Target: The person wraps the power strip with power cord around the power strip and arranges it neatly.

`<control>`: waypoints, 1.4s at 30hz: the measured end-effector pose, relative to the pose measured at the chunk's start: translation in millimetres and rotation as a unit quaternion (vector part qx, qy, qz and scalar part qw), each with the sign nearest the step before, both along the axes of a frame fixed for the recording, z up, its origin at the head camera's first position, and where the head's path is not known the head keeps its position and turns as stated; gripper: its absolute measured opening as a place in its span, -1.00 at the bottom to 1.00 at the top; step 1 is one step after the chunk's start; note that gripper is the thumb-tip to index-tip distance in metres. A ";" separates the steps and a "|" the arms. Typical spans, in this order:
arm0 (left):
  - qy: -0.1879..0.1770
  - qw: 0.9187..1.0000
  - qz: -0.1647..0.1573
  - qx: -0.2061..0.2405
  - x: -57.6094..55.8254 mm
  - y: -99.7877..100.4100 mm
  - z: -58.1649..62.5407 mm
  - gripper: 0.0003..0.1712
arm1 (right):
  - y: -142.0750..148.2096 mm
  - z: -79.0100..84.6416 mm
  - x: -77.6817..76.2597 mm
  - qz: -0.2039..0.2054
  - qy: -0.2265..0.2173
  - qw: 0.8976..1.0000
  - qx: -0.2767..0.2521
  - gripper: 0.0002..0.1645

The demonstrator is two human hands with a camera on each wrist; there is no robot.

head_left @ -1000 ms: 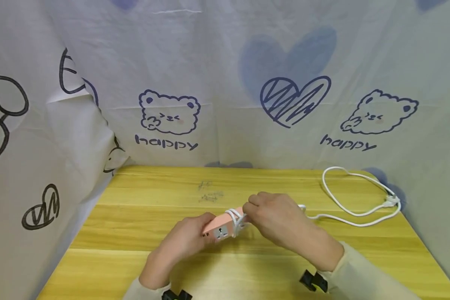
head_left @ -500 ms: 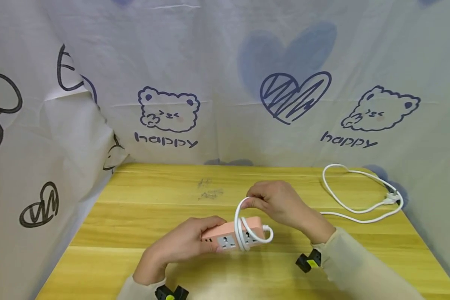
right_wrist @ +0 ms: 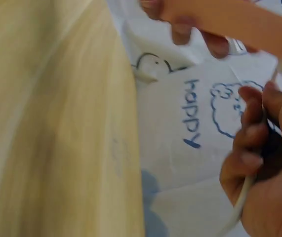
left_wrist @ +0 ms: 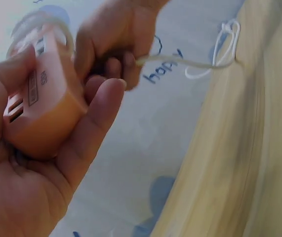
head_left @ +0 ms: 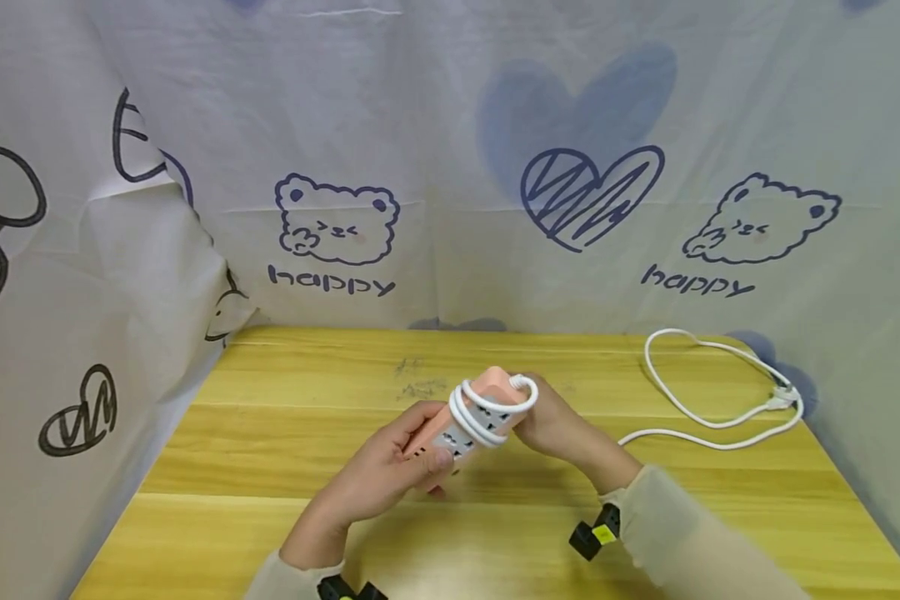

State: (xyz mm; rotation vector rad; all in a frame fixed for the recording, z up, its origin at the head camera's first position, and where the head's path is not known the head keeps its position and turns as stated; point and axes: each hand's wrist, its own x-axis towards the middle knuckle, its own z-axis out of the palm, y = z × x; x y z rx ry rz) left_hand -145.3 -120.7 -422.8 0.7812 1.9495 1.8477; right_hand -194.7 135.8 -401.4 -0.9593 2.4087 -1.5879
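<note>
A pink power strip (head_left: 429,435) is held above the table by my left hand (head_left: 386,467), thumb across its socket face and fingers beneath. White cord (head_left: 465,408) loops several times around the strip's far half, starting from the end where it leaves the body. Behind that end, my right hand (head_left: 551,421) is partly hidden in the head view. In the right wrist view, curled fingers of the right hand (right_wrist: 264,158) grip the running cord (right_wrist: 243,197). The left wrist view shows the strip's side with USB slots (left_wrist: 16,109) near the left palm.
The rest of the cord trails over the wooden table (head_left: 270,467) to a wide loop at the back right, where the white plug (head_left: 782,398) lies near the edge. A patterned cloth (head_left: 450,167) hangs behind and at the sides.
The right hand has carried the cord over the strip and down behind its far end. The strip's far end is now tilted upward, with its sockets turned more into view. The left hand keeps its hold.
</note>
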 end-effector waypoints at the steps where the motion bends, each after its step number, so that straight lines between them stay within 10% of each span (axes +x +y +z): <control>1: -0.004 1.000 0.005 0.008 0.3 1.3 -0.7 -0.50 | -2.6 -1.9 0.2 -0.009 0.003 1.000 0.005 -0.85; 9: -0.043 0.997 0.032 0.059 2.3 8.8 0.7 -0.49 | -13.5 -4.7 10.4 -0.097 -0.041 0.992 0.071 -0.83; 16: -0.066 0.980 0.161 0.102 -2.7 2.7 9.2 -0.52 | -3.8 -10.9 9.5 -0.102 -0.023 0.988 0.111 -0.73; 25: -0.093 0.954 0.280 0.047 -10.2 -8.6 9.2 -0.57 | 8.8 -1.8 9.3 -0.088 -0.021 0.991 0.097 -0.81; 42: -0.068 0.930 0.357 -0.055 -11.8 -7.0 4.9 -0.55 | 15.9 17.2 22.7 -0.070 0.051 0.972 0.219 -0.84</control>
